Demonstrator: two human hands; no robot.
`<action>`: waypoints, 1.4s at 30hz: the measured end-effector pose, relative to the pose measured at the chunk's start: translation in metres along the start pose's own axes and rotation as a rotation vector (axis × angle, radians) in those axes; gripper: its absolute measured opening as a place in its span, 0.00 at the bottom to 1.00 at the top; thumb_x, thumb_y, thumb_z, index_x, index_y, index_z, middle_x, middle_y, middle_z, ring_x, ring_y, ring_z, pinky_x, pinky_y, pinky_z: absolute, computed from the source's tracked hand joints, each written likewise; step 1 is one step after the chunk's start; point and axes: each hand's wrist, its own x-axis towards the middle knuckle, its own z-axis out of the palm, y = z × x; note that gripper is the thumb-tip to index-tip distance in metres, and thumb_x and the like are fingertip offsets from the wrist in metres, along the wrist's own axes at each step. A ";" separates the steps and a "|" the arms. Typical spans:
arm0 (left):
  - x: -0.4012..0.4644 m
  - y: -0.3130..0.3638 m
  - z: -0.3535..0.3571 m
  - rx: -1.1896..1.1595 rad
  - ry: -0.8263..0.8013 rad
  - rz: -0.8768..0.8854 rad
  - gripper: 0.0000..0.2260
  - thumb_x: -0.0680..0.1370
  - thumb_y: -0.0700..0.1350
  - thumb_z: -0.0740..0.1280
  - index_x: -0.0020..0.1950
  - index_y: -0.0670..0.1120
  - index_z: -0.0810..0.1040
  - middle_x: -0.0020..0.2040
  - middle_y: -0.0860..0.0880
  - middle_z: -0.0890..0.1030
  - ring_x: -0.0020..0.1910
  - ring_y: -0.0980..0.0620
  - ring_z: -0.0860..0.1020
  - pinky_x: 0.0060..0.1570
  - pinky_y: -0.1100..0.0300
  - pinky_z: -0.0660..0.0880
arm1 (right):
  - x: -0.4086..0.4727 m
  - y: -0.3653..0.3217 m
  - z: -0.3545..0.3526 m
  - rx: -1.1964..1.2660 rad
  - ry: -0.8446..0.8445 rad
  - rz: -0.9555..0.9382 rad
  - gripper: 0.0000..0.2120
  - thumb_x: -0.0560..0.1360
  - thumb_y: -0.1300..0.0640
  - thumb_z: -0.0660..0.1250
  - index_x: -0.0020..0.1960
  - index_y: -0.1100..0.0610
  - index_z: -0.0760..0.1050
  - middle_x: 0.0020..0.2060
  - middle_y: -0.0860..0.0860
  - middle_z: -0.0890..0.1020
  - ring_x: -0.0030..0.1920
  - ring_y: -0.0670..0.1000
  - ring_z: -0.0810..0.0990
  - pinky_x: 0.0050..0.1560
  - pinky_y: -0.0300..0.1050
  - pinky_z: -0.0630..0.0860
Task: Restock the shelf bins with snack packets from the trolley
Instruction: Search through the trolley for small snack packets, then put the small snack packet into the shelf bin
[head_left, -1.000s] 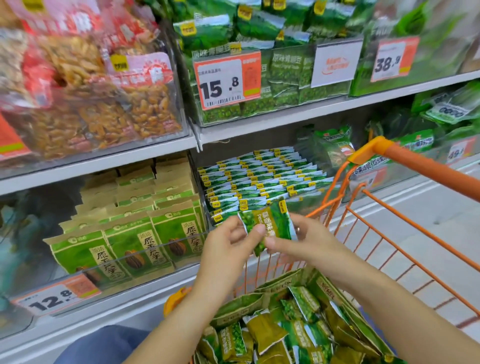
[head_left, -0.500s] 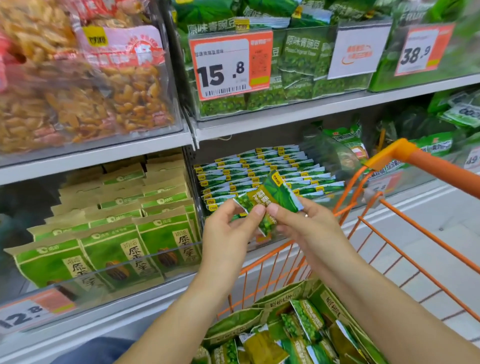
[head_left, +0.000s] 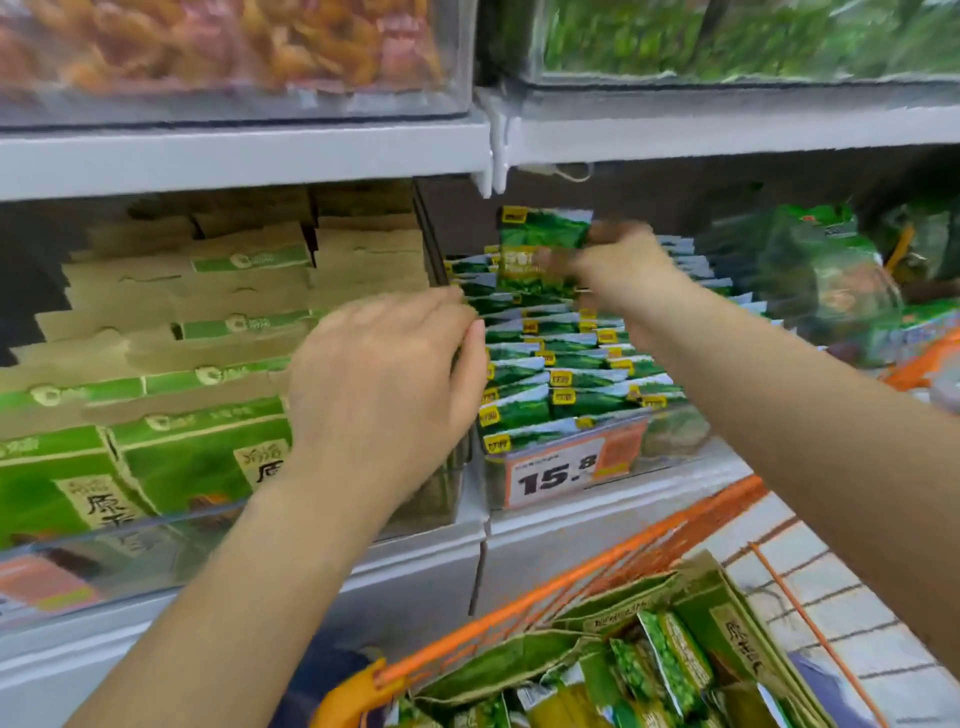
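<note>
An orange-and-white price tag (head_left: 569, 467) on the front of the clear bin (head_left: 670, 441) of green packets read "15.8". The green-and-brown bags (head_left: 202, 457) in the left bin carried Chinese characters, among them "原". Other print was too blurred to read.

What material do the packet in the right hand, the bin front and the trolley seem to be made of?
Green packet: probably glossy plastic film, printed and thin.
Bin front: clear rigid plastic, it seems; the rows of packets show through it.
Trolley: thin orange rods, likely coated metal wire.
</note>
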 end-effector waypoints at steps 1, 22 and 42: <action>-0.001 -0.002 0.003 -0.014 0.021 0.013 0.10 0.78 0.46 0.64 0.43 0.46 0.84 0.44 0.49 0.85 0.40 0.46 0.83 0.41 0.57 0.70 | 0.015 0.000 0.010 -0.036 0.007 0.013 0.21 0.71 0.56 0.74 0.60 0.60 0.73 0.55 0.52 0.79 0.58 0.52 0.77 0.58 0.46 0.74; 0.000 -0.004 0.013 -0.092 0.065 -0.019 0.11 0.78 0.45 0.63 0.40 0.46 0.83 0.42 0.51 0.84 0.40 0.48 0.82 0.43 0.54 0.73 | 0.112 0.026 0.088 -0.115 0.238 -0.153 0.22 0.69 0.57 0.75 0.60 0.62 0.74 0.51 0.56 0.79 0.55 0.57 0.79 0.56 0.52 0.77; -0.046 0.063 -0.034 -0.544 -0.363 0.267 0.13 0.77 0.48 0.59 0.44 0.48 0.83 0.36 0.52 0.82 0.36 0.48 0.81 0.30 0.53 0.77 | -0.182 0.053 -0.066 -0.449 -0.138 -0.332 0.04 0.75 0.52 0.67 0.41 0.49 0.77 0.32 0.47 0.81 0.34 0.47 0.80 0.40 0.44 0.77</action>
